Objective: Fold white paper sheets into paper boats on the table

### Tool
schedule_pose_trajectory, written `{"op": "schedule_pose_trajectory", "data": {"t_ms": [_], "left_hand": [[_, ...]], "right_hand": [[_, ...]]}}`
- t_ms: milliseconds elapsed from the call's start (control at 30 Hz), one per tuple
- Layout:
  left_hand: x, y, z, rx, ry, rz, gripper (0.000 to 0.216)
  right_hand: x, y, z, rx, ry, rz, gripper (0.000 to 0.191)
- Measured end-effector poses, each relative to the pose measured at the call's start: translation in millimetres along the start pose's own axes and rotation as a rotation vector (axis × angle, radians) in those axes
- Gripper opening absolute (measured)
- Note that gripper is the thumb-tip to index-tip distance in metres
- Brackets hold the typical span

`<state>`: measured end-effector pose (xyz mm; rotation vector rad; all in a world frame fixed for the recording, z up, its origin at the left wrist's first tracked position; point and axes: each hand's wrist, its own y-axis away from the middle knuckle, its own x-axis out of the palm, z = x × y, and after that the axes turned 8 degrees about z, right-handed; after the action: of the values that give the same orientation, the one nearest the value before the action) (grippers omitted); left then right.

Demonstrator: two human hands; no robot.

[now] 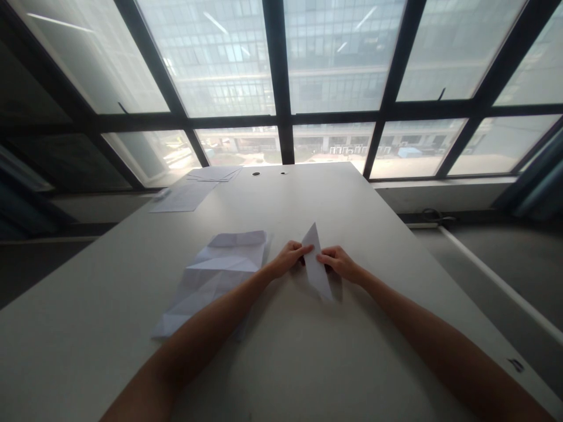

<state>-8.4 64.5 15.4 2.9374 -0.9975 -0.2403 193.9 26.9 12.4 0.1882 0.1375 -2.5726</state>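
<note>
A folded piece of white paper [317,272] with a pointed top is held between my two hands, just above the table. My left hand [291,258] pinches its left edge, thumb on the near face. On the right edge, my right hand [339,261] grips it the same way, fingers curled behind. The fingers behind the paper are partly hidden. To the left, partly behind my left forearm, lies a creased white sheet [224,264] with fold lines across it.
The long white table [308,375] stretches toward the windows. Several flat white sheets [185,196] lie at its far left. Two round holes sit near the far edge. A small dark mark or object [515,365] is by the right edge.
</note>
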Motion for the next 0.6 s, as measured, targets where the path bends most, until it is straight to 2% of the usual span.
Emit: {"op": "schedule_pose_trajectory", "data": {"t_ms": [100,233,367,467,600], "left_hand": [[-1.0,-2.2,2.8,0.039,0.101,-0.023,0.049],[-2.5,-2.8,-0.2,0.056,0.233,0.013,0.043],[-3.6,-0.3,-6.0,0.023,0.089,0.086,0.039],[-3.7,1.6,-7.5,0.032,-0.006,0.078,0.036],[-3.1,2.4,-4.6,0.004,0.026,0.054,0.036]], "right_hand": [[-1.0,0.7,1.4,0.016,-0.027,0.046,0.036],[0.4,-0.8,-4.0,0.021,0.004,0.042,0.037],[3.1,-3.0,-9.8,-0.017,0.109,-0.076,0.038],[4.1,-4.3,-11.4,-0.055,0.202,-0.144,0.039],[2.9,-4.5,-10.8,-0.064,0.270,-0.089,0.039]]}}
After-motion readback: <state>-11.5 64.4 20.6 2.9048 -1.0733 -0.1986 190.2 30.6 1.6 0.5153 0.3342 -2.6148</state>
